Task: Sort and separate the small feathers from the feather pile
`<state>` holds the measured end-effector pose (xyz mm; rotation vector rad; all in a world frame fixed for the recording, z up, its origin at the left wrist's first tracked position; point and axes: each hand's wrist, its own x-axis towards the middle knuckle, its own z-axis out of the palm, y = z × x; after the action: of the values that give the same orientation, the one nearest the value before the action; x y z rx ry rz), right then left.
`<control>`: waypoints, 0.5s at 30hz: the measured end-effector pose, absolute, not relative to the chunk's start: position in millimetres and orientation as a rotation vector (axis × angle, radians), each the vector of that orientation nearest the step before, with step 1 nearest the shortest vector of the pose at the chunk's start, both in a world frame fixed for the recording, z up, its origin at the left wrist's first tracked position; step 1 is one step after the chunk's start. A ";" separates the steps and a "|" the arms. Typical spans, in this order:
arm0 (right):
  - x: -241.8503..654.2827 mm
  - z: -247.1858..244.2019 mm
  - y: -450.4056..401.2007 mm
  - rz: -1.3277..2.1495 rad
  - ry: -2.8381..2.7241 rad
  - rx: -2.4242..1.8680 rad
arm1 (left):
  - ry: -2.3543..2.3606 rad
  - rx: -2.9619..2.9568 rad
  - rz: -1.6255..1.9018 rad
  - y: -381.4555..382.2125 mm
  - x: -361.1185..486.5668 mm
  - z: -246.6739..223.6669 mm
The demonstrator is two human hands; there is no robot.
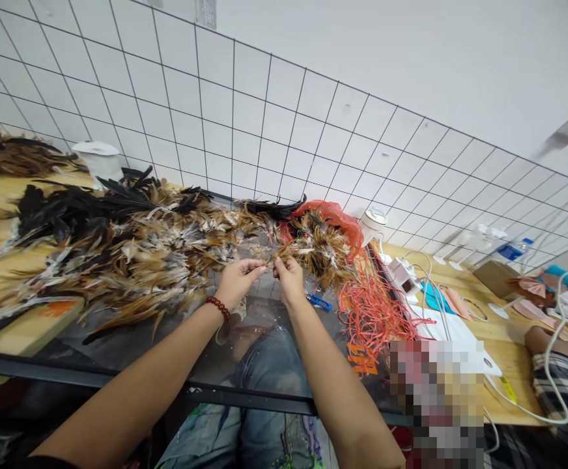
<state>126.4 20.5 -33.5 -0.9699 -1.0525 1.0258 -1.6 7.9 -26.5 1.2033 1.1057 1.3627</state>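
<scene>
My left hand (238, 281), with a dark red bead bracelet (219, 307) at its wrist, is closed in a pinch over the dark glossy tabletop. What its fingertips hold is too small to make out. Close beside it, my right hand (290, 280) pinches what looks like a small brown feather (284, 253) between thumb and fingers. The fingertips of both hands nearly meet. Bundles of brown and white feathers (157, 257) are heaped beyond and left of my hands. Another feather bundle (326, 244) lies on a red plastic bag (355, 228). A blue-handled tool (319, 301) rests right of my right wrist.
Tangled red-orange strips (374, 316) lie to the right. Black feathers (64, 215) and a white spool (99, 159) are at the left. A wire grid (264, 124) stands behind. White cables (557, 365) cross the wooden table near another person's checked sleeve (565, 384).
</scene>
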 end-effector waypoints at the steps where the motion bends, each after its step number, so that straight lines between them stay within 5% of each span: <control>1: 126.1 -34.2 20.2 1.013 -1.084 -0.968 | 1.151 1.208 1.367 7.9 -2.0 -27.1; 15: 108.2 -34.3 6.0 1.047 -1.196 -0.949 | 1.161 1.176 1.555 7.3 -2.7 -26.7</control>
<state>108.2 6.0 -34.3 -0.9489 -1.1956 1.0468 -2.7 7.3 -26.7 1.1757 1.1611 1.5548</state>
